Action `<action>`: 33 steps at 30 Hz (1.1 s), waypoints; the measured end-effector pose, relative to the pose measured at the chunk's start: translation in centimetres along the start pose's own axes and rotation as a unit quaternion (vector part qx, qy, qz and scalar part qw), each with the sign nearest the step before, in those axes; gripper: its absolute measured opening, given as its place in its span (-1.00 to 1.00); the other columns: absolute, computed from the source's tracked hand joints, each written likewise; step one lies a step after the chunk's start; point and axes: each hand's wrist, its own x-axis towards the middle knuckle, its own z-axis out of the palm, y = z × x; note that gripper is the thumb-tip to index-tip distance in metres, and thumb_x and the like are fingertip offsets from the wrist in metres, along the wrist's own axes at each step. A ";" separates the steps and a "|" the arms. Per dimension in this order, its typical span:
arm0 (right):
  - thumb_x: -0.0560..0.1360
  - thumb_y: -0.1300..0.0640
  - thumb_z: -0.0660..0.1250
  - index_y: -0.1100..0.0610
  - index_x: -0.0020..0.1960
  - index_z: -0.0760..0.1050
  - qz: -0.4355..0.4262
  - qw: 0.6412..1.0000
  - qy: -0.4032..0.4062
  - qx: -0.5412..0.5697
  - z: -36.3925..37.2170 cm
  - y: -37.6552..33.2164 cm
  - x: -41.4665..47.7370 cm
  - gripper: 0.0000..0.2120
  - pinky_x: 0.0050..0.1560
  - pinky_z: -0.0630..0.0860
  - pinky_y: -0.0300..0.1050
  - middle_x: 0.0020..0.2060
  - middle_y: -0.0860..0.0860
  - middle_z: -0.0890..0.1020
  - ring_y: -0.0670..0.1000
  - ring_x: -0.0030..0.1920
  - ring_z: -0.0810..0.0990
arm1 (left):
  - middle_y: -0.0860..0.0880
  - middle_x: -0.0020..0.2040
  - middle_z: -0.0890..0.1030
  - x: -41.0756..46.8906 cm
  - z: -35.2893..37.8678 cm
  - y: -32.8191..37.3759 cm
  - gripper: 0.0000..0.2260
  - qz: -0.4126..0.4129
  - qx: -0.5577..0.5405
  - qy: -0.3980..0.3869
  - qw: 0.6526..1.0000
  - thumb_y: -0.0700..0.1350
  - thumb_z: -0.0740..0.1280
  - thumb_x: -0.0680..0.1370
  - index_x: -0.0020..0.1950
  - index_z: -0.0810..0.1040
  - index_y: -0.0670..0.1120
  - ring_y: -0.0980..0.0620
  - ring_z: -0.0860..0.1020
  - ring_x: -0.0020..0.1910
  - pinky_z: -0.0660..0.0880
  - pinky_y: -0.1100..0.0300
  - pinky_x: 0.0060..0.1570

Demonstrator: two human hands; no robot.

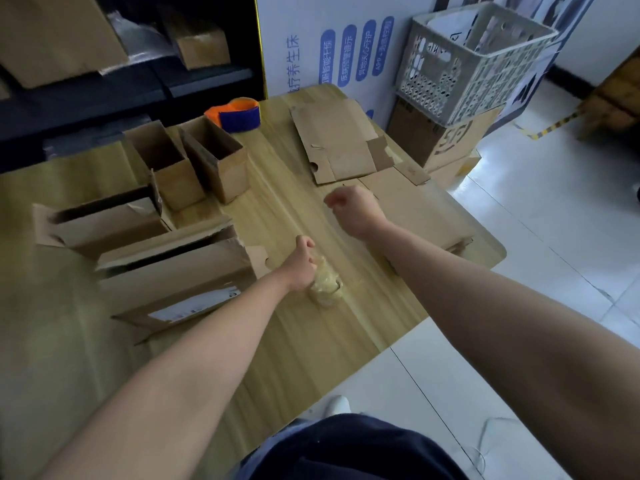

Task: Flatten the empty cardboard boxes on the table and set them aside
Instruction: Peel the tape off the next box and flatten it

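On the wooden table (304, 341), near its middle, the left hand (300, 268) grips a crumpled wad of clear tape (327, 287) that rests on the tabletop. The right hand (354, 210) hovers just beyond it toward the table's far side, fingers curled and thumb against forefinger. I cannot tell whether it pinches a strand of tape or nothing at all. On the table's left half stand two small open boxes (157, 161) side by side and upright, mouths up. Nearer on that same left side lie two larger boxes, one with a torn flap (104, 225) and one bearing a white label (180, 278), both still in shape. At the table's far right corner lies a flattened box (339, 143), overlapping a second flat sheet of cardboard (419, 206) along the right edge. An orange and blue tape dispenser (239, 114) sits at the table's far edge. Just off the far right corner a grey plastic crate (474, 64) is stacked on a brown carton (446, 138).
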 end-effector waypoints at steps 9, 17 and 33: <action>0.49 0.35 0.08 0.17 0.12 0.59 -0.011 1.000 0.011 0.024 1.8 -4.9 -0.3 -0.63 -0.06 0.37 -0.25 0.09 0.08 0.62 0.04 0.08 0.55 | -0.13 0.42 0.34 -3.0 -3.8 0.0 -0.62 0.043 0.051 -0.039 0.997 -0.26 0.16 0.59 0.42 0.28 -0.17 -0.06 0.37 0.35 0.39 0.14 0.22; 0.51 0.33 0.08 0.19 0.10 0.59 -0.020 0.998 0.039 0.033 2.9 -8.1 -1.3 -0.66 -0.04 0.39 -0.21 0.05 0.08 0.62 0.05 0.06 0.56 | -0.13 -0.14 0.46 -7.2 -6.9 1.5 -0.76 0.103 -0.189 0.014 0.977 -0.46 0.09 0.51 0.04 0.47 -0.26 0.03 0.47 -0.17 0.48 0.39 -0.26; 0.60 0.12 0.15 0.17 0.22 0.51 0.010 0.997 -0.053 0.059 7.3 -10.9 -3.7 -0.72 -0.02 0.39 -0.19 0.14 0.06 0.57 -0.03 0.01 0.49 | -0.09 0.32 0.41 -13.1 -13.4 -5.8 -0.42 0.074 0.323 0.202 0.922 -0.01 0.43 0.45 0.39 0.30 -0.12 -0.10 0.39 0.30 0.28 -0.05 0.30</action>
